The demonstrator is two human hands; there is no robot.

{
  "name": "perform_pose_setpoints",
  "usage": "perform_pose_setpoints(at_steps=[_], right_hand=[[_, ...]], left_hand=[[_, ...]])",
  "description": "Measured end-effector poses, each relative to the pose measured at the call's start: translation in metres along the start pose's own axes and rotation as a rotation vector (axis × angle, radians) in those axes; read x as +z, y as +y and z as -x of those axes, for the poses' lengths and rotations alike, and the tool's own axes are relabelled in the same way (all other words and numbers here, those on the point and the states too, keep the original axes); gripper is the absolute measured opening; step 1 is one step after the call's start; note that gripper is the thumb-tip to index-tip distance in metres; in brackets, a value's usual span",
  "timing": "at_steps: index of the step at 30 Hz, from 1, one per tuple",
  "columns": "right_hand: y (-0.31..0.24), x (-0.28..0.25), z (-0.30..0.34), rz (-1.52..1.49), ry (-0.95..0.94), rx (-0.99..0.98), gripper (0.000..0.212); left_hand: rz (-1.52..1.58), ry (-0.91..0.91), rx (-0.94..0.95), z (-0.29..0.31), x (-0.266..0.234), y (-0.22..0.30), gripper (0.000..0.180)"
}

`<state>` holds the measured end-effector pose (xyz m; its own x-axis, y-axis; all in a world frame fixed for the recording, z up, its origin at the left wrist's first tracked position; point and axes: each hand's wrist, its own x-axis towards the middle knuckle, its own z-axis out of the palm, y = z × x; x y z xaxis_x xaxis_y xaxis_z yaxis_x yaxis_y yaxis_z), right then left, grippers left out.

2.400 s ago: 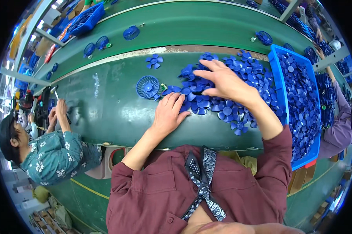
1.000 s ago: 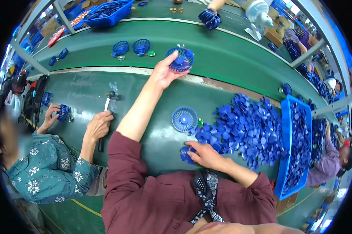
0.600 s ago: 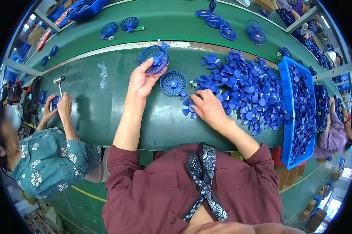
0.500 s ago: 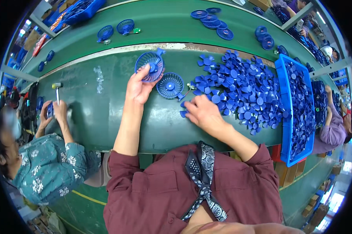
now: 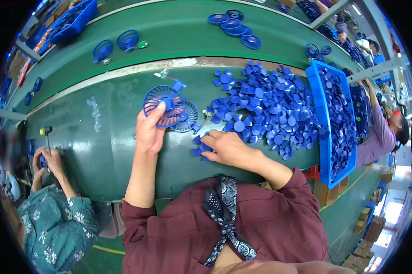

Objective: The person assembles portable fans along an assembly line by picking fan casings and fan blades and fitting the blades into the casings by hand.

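Note:
Thumb pressed on its hub, my left hand [image 5: 150, 130] grips a round blue slatted fan housing [image 5: 152, 101]. A thin red wire runs from its stem to a small pale part [image 5: 161, 73]. A second fan housing [image 5: 192, 109] lies on the table, partly covered by the held one, with a small wired part beside it. My right hand [image 5: 231, 147] has its fingers closed at a blue fan blade [image 5: 198, 150] low on the table; the fingertips partly cover it. Right of both housings spreads a heap of loose blue fan blades [image 5: 279, 112].
A blue bin [image 5: 325, 153] full of blades stands at the right. Beyond the table's worn edge, a green belt [image 5: 178, 39] carries several fan housings [image 5: 235, 30]. At the left, a co-worker's hands [image 5: 50, 160] work near a hammer [image 5: 46, 131]; another person sits far right.
The held fan housing has tilted and now overlaps the one on the table; its wire has come into sight. My right fingers have closed further over the blade. The whole view has shifted slightly.

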<state>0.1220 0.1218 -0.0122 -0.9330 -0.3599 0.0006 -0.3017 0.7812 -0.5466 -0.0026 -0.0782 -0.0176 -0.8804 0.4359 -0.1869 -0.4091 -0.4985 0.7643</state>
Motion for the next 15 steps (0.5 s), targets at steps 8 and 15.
perform_pose_setpoints(at_steps=[8,15], right_hand=[[-0.023,-0.053,-0.042,0.024,0.46,-0.106,0.039],[-0.029,-0.04,-0.072,0.175,0.444,-0.161,0.029]], left_hand=[[-0.061,-0.073,0.035,0.006,0.021,-0.006,0.043],[-0.127,-0.037,0.113,0.017,0.03,-0.014,0.033]])
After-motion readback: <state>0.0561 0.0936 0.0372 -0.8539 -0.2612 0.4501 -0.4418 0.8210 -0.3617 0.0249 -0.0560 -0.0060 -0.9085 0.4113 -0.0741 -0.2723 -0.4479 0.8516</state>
